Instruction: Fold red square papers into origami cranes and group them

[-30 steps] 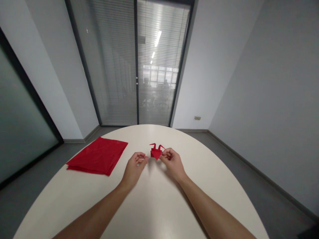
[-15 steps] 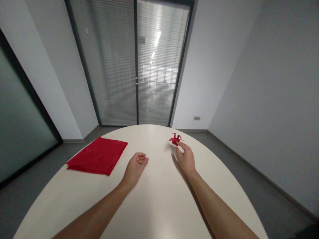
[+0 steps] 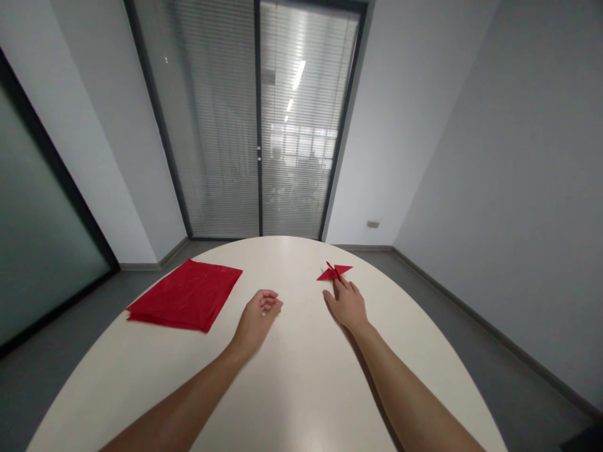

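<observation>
Near the far right of the round white table (image 3: 301, 370) lies a red origami crane (image 3: 340, 270), its pointed wings spread and its body tilted. My right hand (image 3: 347, 306) reaches to its near side, fingertips touching it and thumb held apart, not gripping. The fingers hide part of the crane's near side. My left hand (image 3: 257, 320) rests by the table's middle, its fingers loosely curled with nothing visible in them. To the left of that hand, a stack of square red paper sheets (image 3: 188, 295) lies near the table's left edge.
The table's curved rim surrounds the work surface. Beyond it stand a glass partition with blinds (image 3: 221, 125) and a grey wall (image 3: 509, 157). A wall socket (image 3: 372, 224) sits low at the back.
The crane was upright between my right thumb and fingers; now it lies lower on the table, turned and tilted. My right thumb has moved away from it. My left hand has barely moved.
</observation>
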Demonstrator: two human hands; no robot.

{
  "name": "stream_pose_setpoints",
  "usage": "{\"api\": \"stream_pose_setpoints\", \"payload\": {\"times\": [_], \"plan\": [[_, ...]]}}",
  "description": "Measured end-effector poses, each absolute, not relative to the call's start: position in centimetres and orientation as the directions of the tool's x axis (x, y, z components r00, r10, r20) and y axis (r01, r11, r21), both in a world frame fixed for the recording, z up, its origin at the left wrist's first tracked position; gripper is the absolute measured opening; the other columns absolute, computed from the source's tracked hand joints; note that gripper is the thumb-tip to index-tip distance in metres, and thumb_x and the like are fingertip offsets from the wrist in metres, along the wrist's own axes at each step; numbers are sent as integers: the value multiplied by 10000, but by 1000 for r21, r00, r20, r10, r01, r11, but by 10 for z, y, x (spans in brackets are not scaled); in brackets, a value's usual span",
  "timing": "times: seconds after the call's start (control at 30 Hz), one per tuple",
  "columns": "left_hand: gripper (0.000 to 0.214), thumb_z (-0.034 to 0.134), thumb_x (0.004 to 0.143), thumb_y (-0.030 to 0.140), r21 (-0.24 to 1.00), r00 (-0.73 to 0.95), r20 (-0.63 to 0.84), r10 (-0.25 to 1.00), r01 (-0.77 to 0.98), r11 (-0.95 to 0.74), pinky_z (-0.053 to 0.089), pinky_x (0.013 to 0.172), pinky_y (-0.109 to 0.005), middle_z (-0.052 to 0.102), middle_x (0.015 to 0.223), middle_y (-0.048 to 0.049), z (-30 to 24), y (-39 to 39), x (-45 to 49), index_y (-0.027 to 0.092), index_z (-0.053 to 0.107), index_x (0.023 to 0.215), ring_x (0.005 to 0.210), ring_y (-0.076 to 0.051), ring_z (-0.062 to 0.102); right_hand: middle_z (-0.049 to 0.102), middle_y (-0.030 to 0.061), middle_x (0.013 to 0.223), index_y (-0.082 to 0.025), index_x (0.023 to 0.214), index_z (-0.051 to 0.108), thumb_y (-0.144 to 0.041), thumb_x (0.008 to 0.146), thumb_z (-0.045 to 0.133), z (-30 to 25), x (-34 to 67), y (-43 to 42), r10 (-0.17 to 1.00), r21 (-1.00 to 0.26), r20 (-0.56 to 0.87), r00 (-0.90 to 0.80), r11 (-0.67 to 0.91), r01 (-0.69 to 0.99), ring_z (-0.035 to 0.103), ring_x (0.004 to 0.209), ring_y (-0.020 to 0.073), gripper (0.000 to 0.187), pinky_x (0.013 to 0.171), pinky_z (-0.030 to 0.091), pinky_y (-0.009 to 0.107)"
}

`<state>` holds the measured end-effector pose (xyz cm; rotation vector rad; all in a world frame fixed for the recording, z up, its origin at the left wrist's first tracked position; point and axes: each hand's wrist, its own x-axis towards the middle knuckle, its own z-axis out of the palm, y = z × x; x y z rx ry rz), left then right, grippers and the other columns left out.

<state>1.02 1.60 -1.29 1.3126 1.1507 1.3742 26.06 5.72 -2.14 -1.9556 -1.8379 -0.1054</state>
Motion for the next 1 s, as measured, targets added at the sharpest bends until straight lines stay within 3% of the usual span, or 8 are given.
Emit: {"api": "stream_pose_setpoints", "payload": {"times": [0.63, 0.9, 1.0], "plan": [[364, 735, 707, 459, 981, -41, 194, 980, 16, -194, 489, 653, -278, 669, 764, -18, -16, 17, 10, 187, 599, 907, 688, -153, 619, 549, 186, 1431, -104, 1431, 515, -438, 880, 574, -21, 263, 62, 917, -341, 351, 188, -62, 938, 504, 1290, 360, 648, 1078, 388, 447], [315, 717, 742, 431, 976, -24, 216, 976, 35, -215, 484, 653, -278, 678, 776, -24, -16, 16, 9, 186, 604, 906, 688, -154, 616, 564, 184, 1374, -140, 1234, 665, -423, 876, 583, -20, 261, 60, 912, -327, 358, 197, -75, 942, 534, 1225, 343, 464, 1050, 395, 428], [292, 699, 760, 419, 973, -11, 225, 974, 57, -224, 484, 681, -288, 674, 785, -27, -14, 15, 10, 184, 610, 908, 707, -160, 617, 614, 178, 1261, -141, 1161, 678, -410, 880, 579, -18, 257, 56, 906, -316, 366, 211, -93, 944, 554, 1167, 335, 401, 1022, 403, 420]]}}
